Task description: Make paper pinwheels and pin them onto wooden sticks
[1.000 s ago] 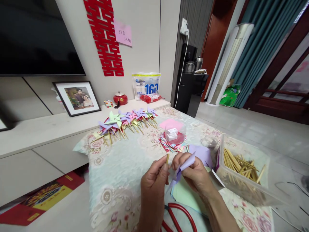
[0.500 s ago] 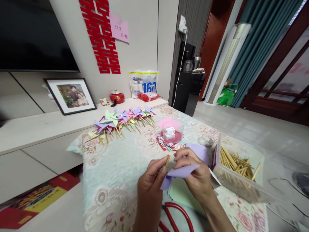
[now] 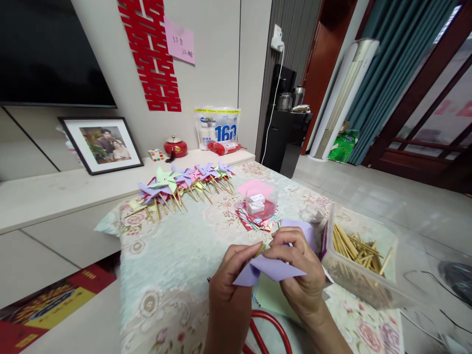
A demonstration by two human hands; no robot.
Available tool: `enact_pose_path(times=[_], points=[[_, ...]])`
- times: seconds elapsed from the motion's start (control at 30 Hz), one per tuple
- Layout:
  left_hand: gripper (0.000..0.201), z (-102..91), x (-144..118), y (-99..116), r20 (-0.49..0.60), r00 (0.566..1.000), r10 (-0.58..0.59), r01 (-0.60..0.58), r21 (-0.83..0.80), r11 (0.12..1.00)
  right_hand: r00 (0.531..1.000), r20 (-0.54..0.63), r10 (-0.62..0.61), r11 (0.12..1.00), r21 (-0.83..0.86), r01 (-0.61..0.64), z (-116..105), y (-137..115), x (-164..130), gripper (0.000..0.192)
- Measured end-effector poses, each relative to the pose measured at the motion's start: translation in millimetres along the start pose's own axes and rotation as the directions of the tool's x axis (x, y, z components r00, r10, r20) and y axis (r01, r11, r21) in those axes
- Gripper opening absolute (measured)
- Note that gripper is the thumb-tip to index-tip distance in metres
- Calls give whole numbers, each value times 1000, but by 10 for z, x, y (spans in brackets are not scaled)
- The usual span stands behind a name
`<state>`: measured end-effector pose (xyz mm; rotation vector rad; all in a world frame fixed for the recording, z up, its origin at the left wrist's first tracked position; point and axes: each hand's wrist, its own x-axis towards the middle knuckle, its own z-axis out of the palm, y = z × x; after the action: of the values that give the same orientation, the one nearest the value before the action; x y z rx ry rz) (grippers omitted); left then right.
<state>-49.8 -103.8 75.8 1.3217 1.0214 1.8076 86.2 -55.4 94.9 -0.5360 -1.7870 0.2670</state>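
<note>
My left hand (image 3: 230,278) is closed on a thin wooden stick (image 3: 260,249), whose tip shows above the thumb. A folded purple paper pinwheel (image 3: 278,268) is pinched in my right hand (image 3: 304,275), its pointed blades spreading below the fingers toward the left hand. Stick and paper meet between the fingertips; the exact joint is hidden. Beneath the hands lie light green paper sheets (image 3: 275,297) and red-handled scissors (image 3: 271,324), their blades mostly covered by my left hand and wrist. Purple sheets (image 3: 306,231) lie just behind my right hand.
Several pinwheels (image 3: 164,180) on sticks lie at the table's far left. A clear round tub (image 3: 271,206) stands on patterned paper strips (image 3: 250,221) beyond the hands. To the right, a clear plastic bin (image 3: 372,282) holds many wooden sticks (image 3: 356,248).
My hands have come closer together. The purple paper has shifted left and turned toward the stick, and less of the stick shows above the left fingers.
</note>
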Motion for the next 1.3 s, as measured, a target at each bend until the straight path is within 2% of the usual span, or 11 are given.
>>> enact_pose_path(times=[0.27,0.67,0.83,1.3], points=[[36,3,-7,-4,-1,1000,-8,8,10,1000,1000,5,-2,1000,0,2,14,10,10,30],[34,-28,6,-1,34,998,58,-61,88,994,1000,20,15,1000,1,-15,18,23,-7,28],[33,-26,-1,11,10,999,40,-40,95,995,1000,10,25,1000,-10,-25,20,17,4,26],[37,-29,-2,0,32,999,42,-45,100,994,1000,11,20,1000,0,-20,21,1,-5,26]])
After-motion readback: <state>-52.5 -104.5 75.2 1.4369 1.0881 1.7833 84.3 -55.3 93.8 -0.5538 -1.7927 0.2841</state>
